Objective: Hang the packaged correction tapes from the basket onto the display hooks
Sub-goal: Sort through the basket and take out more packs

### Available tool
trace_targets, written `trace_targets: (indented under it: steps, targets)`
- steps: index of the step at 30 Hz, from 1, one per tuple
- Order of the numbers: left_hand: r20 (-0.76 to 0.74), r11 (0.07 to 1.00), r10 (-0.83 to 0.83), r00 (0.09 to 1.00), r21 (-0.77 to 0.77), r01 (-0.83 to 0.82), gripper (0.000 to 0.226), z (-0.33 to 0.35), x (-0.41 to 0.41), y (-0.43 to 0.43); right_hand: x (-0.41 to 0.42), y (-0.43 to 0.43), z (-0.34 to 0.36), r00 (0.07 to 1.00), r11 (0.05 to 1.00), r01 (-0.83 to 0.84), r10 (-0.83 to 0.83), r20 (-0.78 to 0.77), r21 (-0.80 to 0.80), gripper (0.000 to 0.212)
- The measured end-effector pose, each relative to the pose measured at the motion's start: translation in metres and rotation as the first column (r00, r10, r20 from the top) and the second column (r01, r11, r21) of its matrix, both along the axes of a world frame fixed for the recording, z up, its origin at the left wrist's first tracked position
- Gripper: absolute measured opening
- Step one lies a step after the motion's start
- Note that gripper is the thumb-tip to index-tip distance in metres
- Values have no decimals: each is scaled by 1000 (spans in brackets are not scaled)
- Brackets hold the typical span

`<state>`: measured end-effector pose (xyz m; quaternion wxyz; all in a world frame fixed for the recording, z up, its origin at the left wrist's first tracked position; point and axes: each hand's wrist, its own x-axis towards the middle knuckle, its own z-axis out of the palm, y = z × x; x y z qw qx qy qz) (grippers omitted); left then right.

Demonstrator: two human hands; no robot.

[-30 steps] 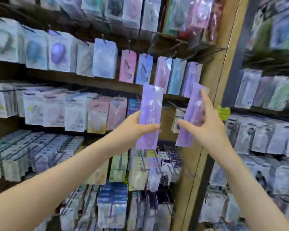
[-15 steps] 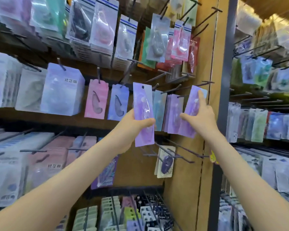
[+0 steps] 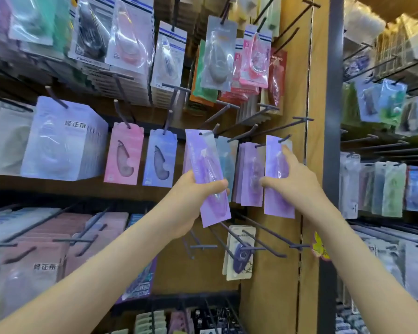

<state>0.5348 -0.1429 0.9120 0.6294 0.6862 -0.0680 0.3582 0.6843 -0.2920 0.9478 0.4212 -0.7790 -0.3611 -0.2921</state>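
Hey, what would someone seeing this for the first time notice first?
The two hands raised mid-frame stand out: the left hand grips a tilted purple pack, and the right hand holds an upright purple pack at a hook tip beside the wooden post. To the left hangs a thick white stack of packages.

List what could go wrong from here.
1. The left hand grips the long purple plastic-fronted pack low and tilted; its hang hole sits off the tip of the dark metal hook, so threading may miss.
2. The right hand holds a matching purple pack just at the tip of the neighbouring hook; released now, it might slide off.
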Motion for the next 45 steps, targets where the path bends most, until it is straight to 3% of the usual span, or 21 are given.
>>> trace_targets:
  steps: [5,8,10,12,14,16,18,21,27,34,40,45]
  targets:
    - [-30,995,2,1000,97,1,24,-4,5,-8,11,18,5,993,991,-105,101,-57,-83,93]
    - [-44,976,47,998,215,-37,29,0,8,-15,13,21,3,992,988,-118,113,-60,-99,80]
    - [-40,949,85,996,309,-69,36,5,12,-18,5,18,-2,991,991,-130,130,42,15,64]
    - [-28,919,106,994,384,-87,41,12,17,-23,-7,15,-10,959,950,-274,258,121,148,55]
    - [-13,885,108,994,458,-90,44,20,23,-31,-19,11,-17,866,836,-500,489,107,226,46]
    - [-5,879,77,997,472,-65,41,27,29,-37,-21,8,-21,808,749,-583,577,122,317,47]
    - [16,879,90,996,469,-87,39,31,35,-41,-21,5,-24,814,726,-578,542,208,372,58]
    - [17,835,117,993,540,-108,46,32,45,-46,-21,4,-26,844,792,-532,466,267,299,69]
    - [12,691,250,968,698,-187,35,28,55,-58,-15,-9,-18,956,887,-279,220,194,368,63]
    - [58,668,359,931,681,-300,33,33,61,-60,-8,-19,5,986,970,-136,112,123,200,60]
    - [79,614,479,874,681,-399,52,34,60,-55,-6,-20,2,994,985,-44,27,102,170,60]
    - [160,583,523,837,649,-489,55,32,49,-49,-5,-19,-4,989,990,-13,-8,147,141,60]
